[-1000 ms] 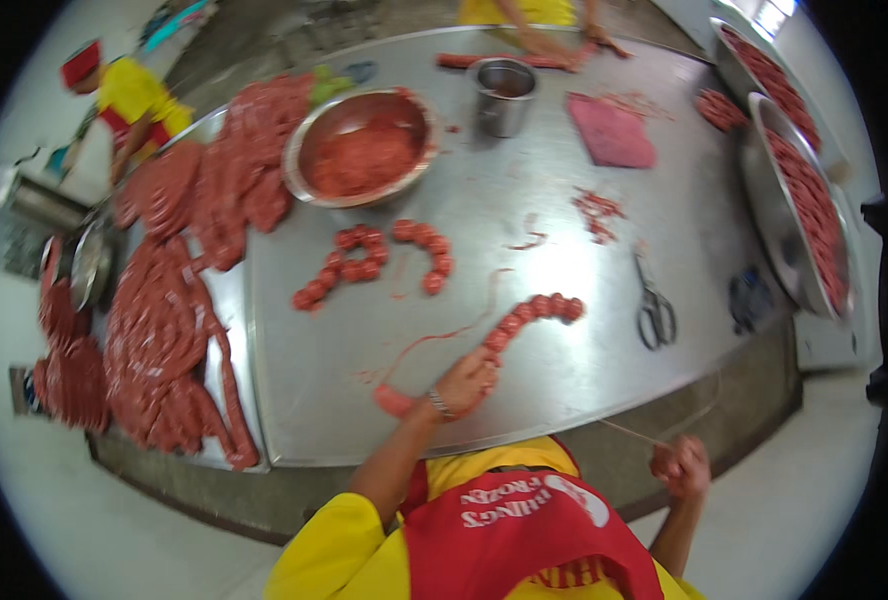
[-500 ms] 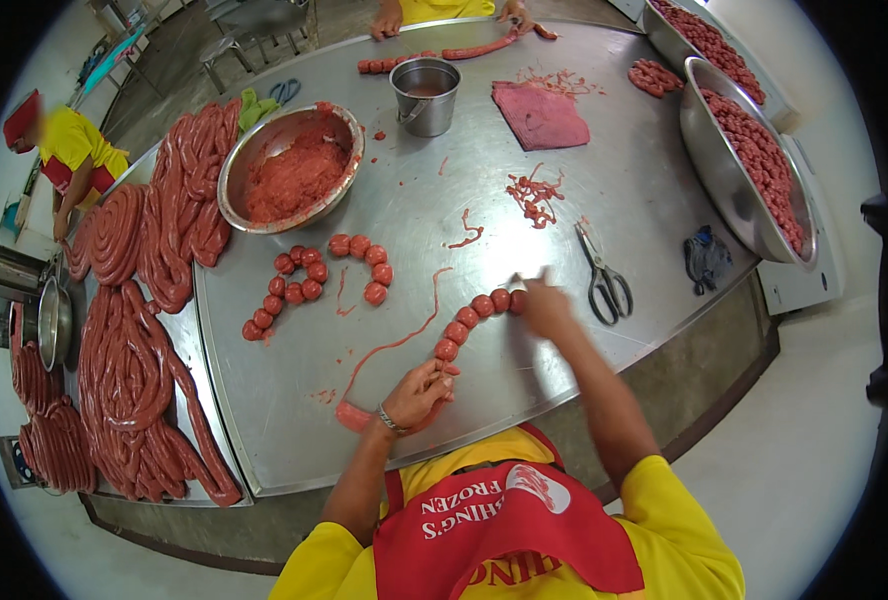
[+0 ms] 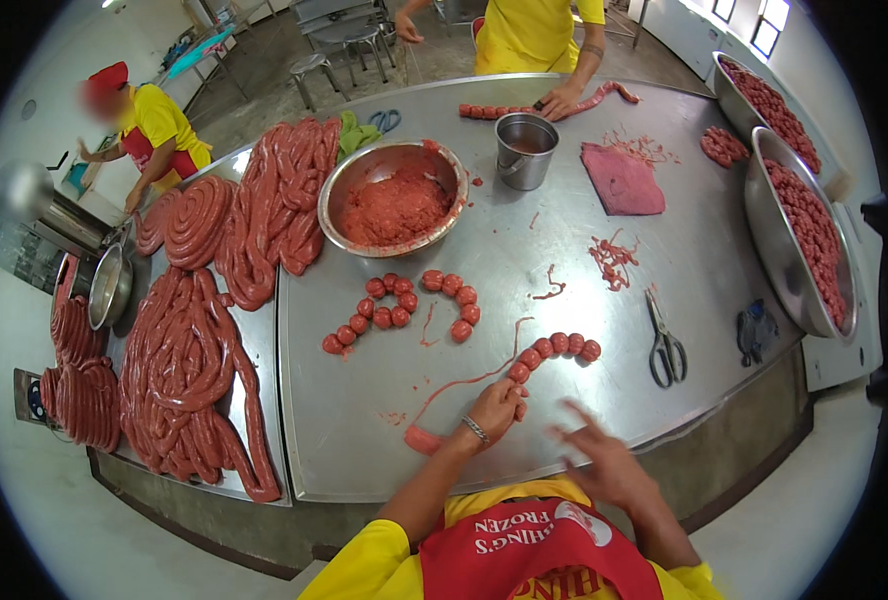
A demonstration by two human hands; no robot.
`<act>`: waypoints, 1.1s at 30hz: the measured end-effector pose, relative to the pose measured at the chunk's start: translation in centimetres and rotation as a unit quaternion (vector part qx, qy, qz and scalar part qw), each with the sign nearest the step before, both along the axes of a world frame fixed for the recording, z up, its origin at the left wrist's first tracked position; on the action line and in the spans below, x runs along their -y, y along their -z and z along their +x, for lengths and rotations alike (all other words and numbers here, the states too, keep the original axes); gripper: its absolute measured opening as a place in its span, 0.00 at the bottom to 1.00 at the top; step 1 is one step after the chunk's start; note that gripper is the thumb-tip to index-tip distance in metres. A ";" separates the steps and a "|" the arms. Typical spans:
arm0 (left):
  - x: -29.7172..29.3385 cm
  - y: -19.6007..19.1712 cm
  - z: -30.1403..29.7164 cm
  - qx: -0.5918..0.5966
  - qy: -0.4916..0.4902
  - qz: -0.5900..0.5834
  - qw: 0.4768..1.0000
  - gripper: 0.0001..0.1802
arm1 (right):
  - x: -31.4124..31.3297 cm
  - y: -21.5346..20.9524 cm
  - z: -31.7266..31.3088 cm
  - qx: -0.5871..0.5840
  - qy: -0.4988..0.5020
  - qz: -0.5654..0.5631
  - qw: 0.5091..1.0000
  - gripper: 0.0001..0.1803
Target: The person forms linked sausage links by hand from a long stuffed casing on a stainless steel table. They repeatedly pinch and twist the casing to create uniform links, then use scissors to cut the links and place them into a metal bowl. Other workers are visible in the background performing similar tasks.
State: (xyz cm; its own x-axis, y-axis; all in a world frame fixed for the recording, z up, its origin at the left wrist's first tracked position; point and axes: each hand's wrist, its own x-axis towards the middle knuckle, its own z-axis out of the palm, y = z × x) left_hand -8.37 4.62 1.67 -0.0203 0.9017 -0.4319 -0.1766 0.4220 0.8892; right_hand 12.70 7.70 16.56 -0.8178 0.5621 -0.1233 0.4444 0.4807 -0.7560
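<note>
My left hand [image 3: 497, 412] is closed around a raw red sausage strand. From its fingers a curved chain of round sausage links [image 3: 561, 345] runs up and to the right along the steel table. The unlinked end of the casing [image 3: 424, 440] lies by my left wrist, and a thin loose string of casing curves away from it. My right hand [image 3: 604, 460] is in the air over the near table edge, fingers spread and slightly blurred, holding nothing. Two short chains of finished links [image 3: 392, 300] rest beyond my left hand.
Black-handled scissors [image 3: 667, 355] lie to the right. A steel bowl of red meat [image 3: 326, 205], a metal bucket [image 3: 524, 160] and a pink cloth [image 3: 622, 185] stand farther back. Long sausage coils [image 3: 184, 370] cover the left table. Across the table, a co-worker's hand [image 3: 562, 100] handles another strand.
My right hand has left the far end of the link chain and come back toward me, its fingers opening. My left hand keeps its hold. The view has shifted, showing more of the room.
</note>
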 end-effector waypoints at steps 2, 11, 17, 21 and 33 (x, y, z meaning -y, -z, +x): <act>0.0 -0.4 0.1 0.019 -0.009 0.010 1.000 0.11 | -0.6 3.0 6.3 0.123 0.086 0.152 0.977 0.31; 0.0 -0.5 -0.1 0.055 0.003 0.035 0.998 0.12 | 2.0 2.7 15.2 -0.093 0.373 -0.330 0.862 0.12; 0.0 1.0 -1.4 0.075 -0.024 0.052 0.996 0.14 | 5.4 4.5 20.6 -0.456 0.225 -0.479 0.716 0.20; -0.1 0.8 -0.6 0.047 0.019 0.049 0.998 0.14 | 7.3 11.7 22.9 0.226 0.453 -0.260 0.822 0.21; 5.9 -0.2 1.0 -0.612 0.070 0.135 0.777 0.25 | -9.1 10.3 11.0 0.178 0.281 0.043 0.942 0.35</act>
State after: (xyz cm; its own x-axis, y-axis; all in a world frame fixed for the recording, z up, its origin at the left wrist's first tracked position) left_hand -7.38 -1.28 1.91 -0.1608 0.9862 0.0381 0.9003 0.1308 0.4151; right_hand 23.68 16.79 6.22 -0.3038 0.9145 -0.2674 0.8649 0.1470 -0.4800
